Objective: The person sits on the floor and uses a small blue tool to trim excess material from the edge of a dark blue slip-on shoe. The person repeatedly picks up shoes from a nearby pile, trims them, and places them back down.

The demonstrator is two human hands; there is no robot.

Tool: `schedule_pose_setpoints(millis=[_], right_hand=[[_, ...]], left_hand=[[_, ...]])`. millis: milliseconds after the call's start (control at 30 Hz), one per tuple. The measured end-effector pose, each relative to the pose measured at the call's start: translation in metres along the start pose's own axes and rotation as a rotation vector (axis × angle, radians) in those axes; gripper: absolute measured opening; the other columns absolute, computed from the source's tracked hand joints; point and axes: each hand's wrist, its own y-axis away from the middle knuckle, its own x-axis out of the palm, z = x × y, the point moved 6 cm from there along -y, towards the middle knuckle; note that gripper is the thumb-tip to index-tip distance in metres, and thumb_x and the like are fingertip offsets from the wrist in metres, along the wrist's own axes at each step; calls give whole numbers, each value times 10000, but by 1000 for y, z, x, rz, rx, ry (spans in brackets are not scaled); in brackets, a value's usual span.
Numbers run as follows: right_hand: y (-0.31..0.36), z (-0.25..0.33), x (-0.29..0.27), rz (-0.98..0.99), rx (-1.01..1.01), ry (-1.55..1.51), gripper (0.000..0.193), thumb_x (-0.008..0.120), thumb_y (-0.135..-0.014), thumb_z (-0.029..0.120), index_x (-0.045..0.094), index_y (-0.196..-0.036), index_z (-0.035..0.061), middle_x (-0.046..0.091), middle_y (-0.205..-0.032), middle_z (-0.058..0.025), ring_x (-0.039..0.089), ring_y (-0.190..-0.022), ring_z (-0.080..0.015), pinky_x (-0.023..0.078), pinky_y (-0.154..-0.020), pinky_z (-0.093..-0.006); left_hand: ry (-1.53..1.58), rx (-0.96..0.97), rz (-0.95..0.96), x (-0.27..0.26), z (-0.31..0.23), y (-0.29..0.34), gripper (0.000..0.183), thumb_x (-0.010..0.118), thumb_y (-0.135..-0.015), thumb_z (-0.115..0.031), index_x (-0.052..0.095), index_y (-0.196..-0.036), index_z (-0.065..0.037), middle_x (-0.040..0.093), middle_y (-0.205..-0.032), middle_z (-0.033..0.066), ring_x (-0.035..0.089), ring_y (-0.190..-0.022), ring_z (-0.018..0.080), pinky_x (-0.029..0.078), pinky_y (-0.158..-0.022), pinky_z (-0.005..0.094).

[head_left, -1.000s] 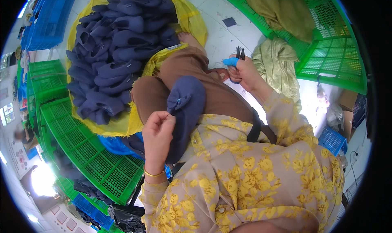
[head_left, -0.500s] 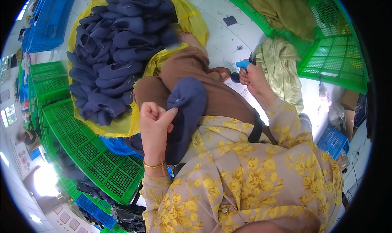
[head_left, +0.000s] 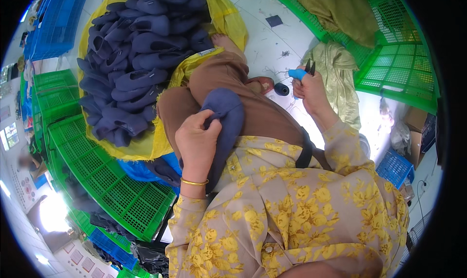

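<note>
Pinching navy shoe [head_left: 232, 105] on knee edge of lap [head_left: 272, 123] with left hand [head_left: 198, 138], reaching farther over it than moment ago; clutching scissors [head_left: 313, 68] in right hand [head_left: 312, 91], swinging outward, keeping clear of shoe.

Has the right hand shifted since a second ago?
Yes: judged against the dark square on the floor, the right hand has moved rightward, toward the pale cloth.
</note>
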Motion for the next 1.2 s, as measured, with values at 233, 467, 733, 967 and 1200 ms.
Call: schedule_pose_setpoints(millis=[233, 467, 733, 967, 1200], right_hand=[[9, 55, -65, -235, -111, -30, 312, 622, -866, 123, 421, -629, 150, 313, -507, 63, 249, -387, -54, 183, -376, -230], [6, 44, -165, -340, 209, 613, 153, 619, -905, 208, 611, -865, 61, 442, -550, 18, 363, -418, -79, 281, -404, -234], [46, 28, 74, 405, -215, 865, 265, 671, -873, 156, 648, -1133, 107, 642, -912, -17, 544, -780, -102, 462, -691, -262], [87, 10, 97, 495, -162, 792, 154, 700, -867, 129, 682, -971, 17, 667, -804, -51, 558, -667, -94, 445, -609, -252], [129, 16, 117, 796, -407, 779, 167, 655, -858, 64, 647, -1023, 44, 641, -852, -82, 601, -708, -187, 464, -623, -290]], left_hand=[[-105, 213, -141, 2, -16, 4, 191, 693, -684, -38, 700, -872, -6, 609, -869, 62, 617, -798, 206, 489, -705, 288], [161, 62, 19, 3, -9, 5, 123, 682, -779, -7, 686, -901, 4, 626, -896, 41, 580, -719, 124, 482, -677, 254], [319, -8, 69, 1, 8, 11, 144, 636, -921, -69, 657, -1052, -10, 568, -921, -18, 526, -708, 45, 452, -589, 188], [110, 43, -114, -28, -7, 23, 195, 653, -914, -91, 638, -1089, -9, 543, -891, 0, 517, -729, 44, 421, -584, 188], [445, -242, 187, 6, -6, 49, 119, 679, -901, -117, 685, -911, 2, 613, -721, -23, 488, -606, 1, 344, -496, 169]])
